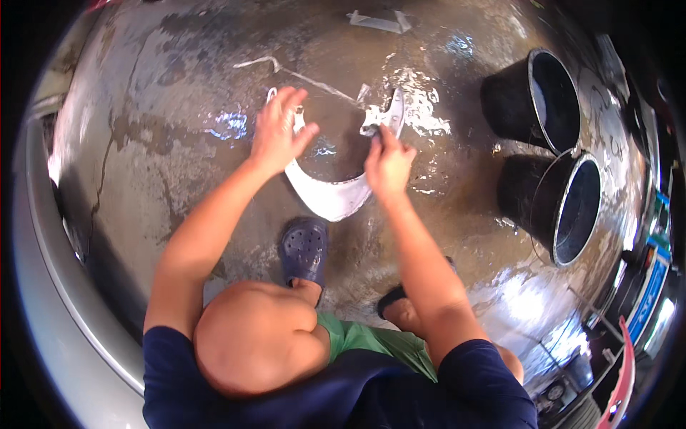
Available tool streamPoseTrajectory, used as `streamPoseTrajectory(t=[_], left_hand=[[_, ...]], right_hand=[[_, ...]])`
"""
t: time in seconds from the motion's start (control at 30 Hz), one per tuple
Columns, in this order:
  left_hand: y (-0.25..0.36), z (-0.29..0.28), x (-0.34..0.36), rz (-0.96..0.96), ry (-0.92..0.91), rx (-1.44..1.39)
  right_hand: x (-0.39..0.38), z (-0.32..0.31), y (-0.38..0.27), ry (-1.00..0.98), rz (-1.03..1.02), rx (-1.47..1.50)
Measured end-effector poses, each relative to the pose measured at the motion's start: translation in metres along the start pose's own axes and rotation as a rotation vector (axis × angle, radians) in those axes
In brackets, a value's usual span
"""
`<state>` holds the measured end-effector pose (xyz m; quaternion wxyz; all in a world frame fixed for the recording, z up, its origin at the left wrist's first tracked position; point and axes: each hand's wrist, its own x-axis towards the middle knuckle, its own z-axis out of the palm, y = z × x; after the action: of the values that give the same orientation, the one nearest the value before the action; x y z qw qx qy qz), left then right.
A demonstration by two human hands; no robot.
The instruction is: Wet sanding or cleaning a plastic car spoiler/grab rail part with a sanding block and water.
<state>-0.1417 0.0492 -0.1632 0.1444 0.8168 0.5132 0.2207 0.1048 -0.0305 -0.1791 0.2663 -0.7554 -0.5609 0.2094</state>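
A curved white plastic panel, shaped like a U, lies on the wet concrete floor in front of me. Over its left arm is my left hand, fingers apart and thumb held out, touching or just above it. My right hand is closed at the right arm of the panel, its fingers on something small and dark that I cannot make out.
Two black buckets lie on their sides at the right. A crumpled clear strip is farther ahead. A silver car body curves along the left. My clog-shod foot is below the panel; assorted objects crowd the far right.
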Motion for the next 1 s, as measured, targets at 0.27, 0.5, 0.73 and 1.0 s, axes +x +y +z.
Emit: streamPoseTrajectory(t=[0.27, 0.5, 0.73, 1.0], left_hand=[[0.055, 0.033, 0.081, 0.349, -0.706, 0.095], [0.056, 0.037, 0.08, 0.334, -0.67, 0.084], [0.054, 0.03, 0.076, 0.302, -0.696, 0.099], [0.059, 0.031, 0.085, 0.349, -0.662, 0.091]], right_hand=[[-0.016, 0.024, -0.042, -0.006, 0.194, -0.014], [-0.022, 0.024, -0.055, -0.019, 0.288, 0.168], [-0.039, -0.027, -0.044, -0.31, 0.171, 0.224], [-0.002, -0.006, -0.049, 0.103, 0.378, 0.574]])
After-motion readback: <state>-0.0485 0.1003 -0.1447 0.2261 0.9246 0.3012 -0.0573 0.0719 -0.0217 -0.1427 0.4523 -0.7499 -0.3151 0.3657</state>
